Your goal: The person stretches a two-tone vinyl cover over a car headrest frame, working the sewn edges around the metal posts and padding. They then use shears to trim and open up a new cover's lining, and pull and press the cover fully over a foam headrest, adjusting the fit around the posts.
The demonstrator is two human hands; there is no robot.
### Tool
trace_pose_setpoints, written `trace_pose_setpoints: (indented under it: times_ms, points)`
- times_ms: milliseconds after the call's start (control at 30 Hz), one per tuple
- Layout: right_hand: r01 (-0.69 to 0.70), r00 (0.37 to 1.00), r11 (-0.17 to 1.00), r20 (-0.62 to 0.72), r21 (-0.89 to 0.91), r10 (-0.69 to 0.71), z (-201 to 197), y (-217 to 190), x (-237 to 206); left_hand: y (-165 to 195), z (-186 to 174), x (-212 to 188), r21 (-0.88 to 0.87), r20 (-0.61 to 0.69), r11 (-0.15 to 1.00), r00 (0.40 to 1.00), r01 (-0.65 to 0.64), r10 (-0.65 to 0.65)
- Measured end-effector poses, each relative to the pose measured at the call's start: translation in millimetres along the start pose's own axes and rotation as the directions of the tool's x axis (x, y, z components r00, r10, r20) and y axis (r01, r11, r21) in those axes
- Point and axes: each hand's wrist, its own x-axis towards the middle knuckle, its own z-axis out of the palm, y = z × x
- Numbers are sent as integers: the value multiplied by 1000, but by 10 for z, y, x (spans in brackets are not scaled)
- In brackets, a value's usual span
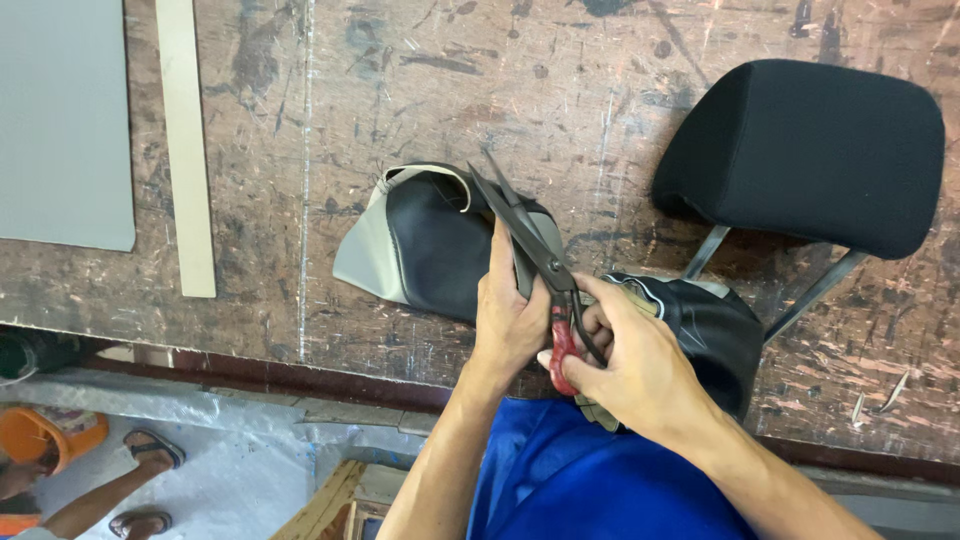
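A black and grey leather cover [425, 245] lies on the worn wooden workbench [400, 90] near its front edge. My left hand [510, 315] presses down on the cover's right part, fingers gripping the material. My right hand [625, 365] grips large scissors [535, 245] by their red handles; the dark blades point up-left, slightly apart, over the cover's top edge. A second black leather piece [715, 335] with white stitching lies under my right hand.
A black fabric headrest [805, 150] on two metal posts lies at the right. A pale wooden strip [185, 140] and a grey sheet [60, 120] lie at the left. Another person's sandalled feet [150, 450] and an orange bucket [40, 435] show below.
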Motion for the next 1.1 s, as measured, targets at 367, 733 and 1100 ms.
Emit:
trace_pose_setpoints:
  times_ms: [367,733,1100]
  points:
    - [-32,999,651,33,758,10,-299,325,-476,77,-239,56,-6,44,1000,999,24,-23]
    - [314,886,750,-463,582,-11,-1100,1904,-1151,185,-500,218,608,91,763,974,-218,206]
    - [302,915,634,-403,712,17,-702,1020,-1182,-152,-706,645,848,-28,526,985,-67,172]
